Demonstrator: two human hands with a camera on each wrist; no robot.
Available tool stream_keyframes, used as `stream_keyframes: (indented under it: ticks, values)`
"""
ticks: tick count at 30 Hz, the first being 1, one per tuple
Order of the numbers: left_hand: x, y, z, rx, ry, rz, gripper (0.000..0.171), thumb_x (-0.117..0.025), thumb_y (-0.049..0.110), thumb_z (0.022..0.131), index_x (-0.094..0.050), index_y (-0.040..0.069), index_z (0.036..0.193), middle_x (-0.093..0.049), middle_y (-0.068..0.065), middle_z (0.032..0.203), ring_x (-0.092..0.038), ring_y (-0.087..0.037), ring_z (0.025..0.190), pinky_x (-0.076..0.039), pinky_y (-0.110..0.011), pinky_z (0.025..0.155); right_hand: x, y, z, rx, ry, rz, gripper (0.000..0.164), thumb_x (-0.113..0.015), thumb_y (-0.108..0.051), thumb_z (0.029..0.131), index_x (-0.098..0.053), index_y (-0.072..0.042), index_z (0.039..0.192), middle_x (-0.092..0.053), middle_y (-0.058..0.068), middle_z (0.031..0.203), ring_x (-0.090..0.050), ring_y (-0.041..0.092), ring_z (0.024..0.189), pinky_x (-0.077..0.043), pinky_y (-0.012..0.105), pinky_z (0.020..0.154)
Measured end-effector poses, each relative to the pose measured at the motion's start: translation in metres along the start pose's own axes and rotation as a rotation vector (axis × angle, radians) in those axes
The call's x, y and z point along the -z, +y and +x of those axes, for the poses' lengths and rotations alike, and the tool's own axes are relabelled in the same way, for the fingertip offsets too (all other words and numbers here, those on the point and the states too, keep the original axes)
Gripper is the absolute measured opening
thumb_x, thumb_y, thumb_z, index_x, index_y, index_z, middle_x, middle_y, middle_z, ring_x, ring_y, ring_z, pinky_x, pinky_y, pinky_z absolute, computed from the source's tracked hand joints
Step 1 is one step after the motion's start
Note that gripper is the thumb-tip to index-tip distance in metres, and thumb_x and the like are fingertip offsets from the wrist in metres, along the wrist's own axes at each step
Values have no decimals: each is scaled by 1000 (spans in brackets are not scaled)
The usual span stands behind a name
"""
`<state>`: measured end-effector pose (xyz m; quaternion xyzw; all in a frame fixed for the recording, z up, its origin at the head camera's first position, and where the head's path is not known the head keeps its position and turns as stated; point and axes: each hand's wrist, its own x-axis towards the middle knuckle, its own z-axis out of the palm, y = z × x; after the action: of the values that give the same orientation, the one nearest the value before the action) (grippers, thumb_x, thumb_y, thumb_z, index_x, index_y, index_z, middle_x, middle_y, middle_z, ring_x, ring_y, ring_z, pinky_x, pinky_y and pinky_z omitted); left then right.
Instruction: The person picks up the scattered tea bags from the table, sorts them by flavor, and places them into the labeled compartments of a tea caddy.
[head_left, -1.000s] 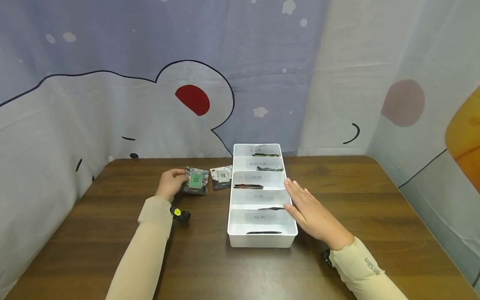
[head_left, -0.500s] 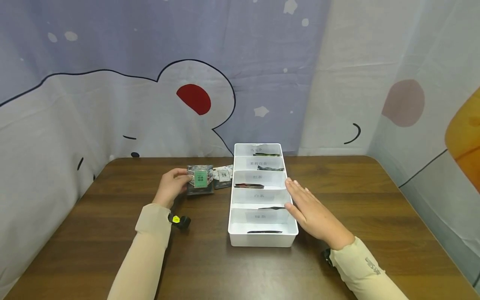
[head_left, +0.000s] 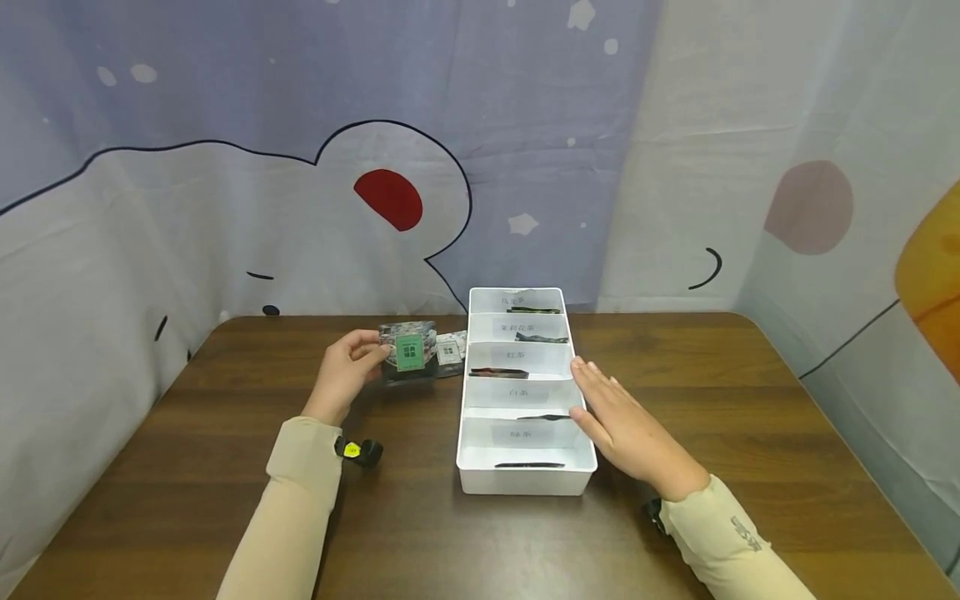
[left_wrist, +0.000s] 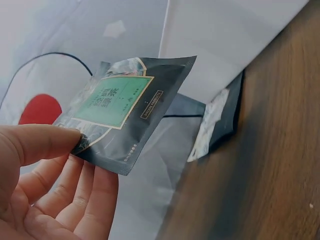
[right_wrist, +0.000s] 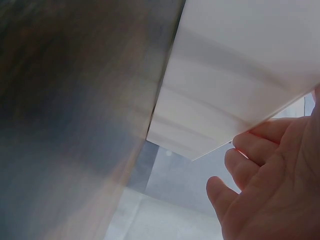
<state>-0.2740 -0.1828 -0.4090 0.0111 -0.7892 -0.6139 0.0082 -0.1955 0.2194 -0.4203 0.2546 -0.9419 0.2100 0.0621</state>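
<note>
My left hand pinches a flat tea sachet by its left edge, between thumb and fingers. Dark and patterned, with a green label, the sachet is held up off the table in the left wrist view. Behind it, a second sachet with a pale label lies at the left side of a white divided box, partly covered in the head view. My right hand rests with straight fingers at the box's right rim; in the right wrist view the fingers lie along the top edge.
Several compartments with printed labels run the length of the box, each with thin sachets standing in it, such as a dark sachet at the front. The brown wooden table ends at a printed curtain behind.
My left hand has lifted the green-labelled sachet off the table and moved it slightly right, so it now overlaps the pale-labelled sachet. The right hand and box have stayed put.
</note>
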Motion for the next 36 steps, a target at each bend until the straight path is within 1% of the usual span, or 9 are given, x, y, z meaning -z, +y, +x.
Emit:
stream_keyframes:
  ticks: [5,8,11,14,17,21,27,33,36]
  values:
    - [-3,6,-2,-33,0,10,34,-63,15,102,-56,-3,130,-67,-14,115,-63,-9,94,-57,-44,95,-1,1,-1,-6,-2,0,64,-43,-34,110,-23,1,159,-23,15,166,-19,35,153,-19,57,122]
    - [-4,13,-6,-55,-10,16,35,-64,17,101,-57,-3,129,-68,-13,113,-63,-9,91,-58,-36,89,-1,1,-2,-7,-1,-3,64,-43,-34,110,-23,1,159,-23,16,166,-19,35,153,-20,58,122]
    - [-7,20,-11,-71,-18,10,34,-66,17,100,-58,-3,127,-69,-10,109,-63,-10,90,-57,-26,83,-1,1,-2,-9,-1,-2,64,-43,-35,110,-23,0,160,-23,15,166,-20,36,153,-20,57,122]
    - [-10,28,-17,-89,-23,-4,31,-68,15,99,-60,-3,123,-69,-7,103,-64,-10,88,-57,-22,79,-1,2,-1,-8,0,0,64,-43,-35,110,-23,0,160,-23,14,166,-20,36,153,-18,55,123]
    - [-15,33,-21,-116,-27,-10,28,-70,12,97,-61,-4,119,-70,-5,97,-65,-12,86,-58,-23,78,-1,2,-1,-4,2,0,64,-43,-34,110,-23,0,160,-23,14,166,-19,35,153,-18,55,123]
    - [-21,39,-25,-142,-44,-4,25,-71,11,96,-62,-3,114,-70,-4,96,-66,-12,83,-60,-28,80,0,1,-1,0,6,-7,64,-44,-34,110,-24,1,159,-24,15,166,-19,34,153,-19,55,123]
    - [-26,46,-33,-164,-59,-10,22,-70,9,95,-62,-2,112,-70,-6,97,-68,-8,82,-59,-24,77,0,1,0,-1,5,-32,64,-43,-35,110,-24,1,159,-24,13,166,-21,35,153,-17,53,124]
    - [-35,53,-41,-201,-89,-23,21,-71,8,95,-62,-3,111,-69,-11,99,-70,-13,86,-60,-26,79,-1,0,0,0,6,-55,64,-43,-36,110,-24,0,159,-24,13,166,-21,35,153,-19,55,123]
    - [-40,55,-46,-228,-117,-20,20,-71,6,95,-62,-4,110,-69,-12,99,-70,-16,87,-60,-25,78,-1,0,0,1,7,-65,64,-42,-36,110,-24,0,159,-24,13,166,-21,33,153,-19,55,123]
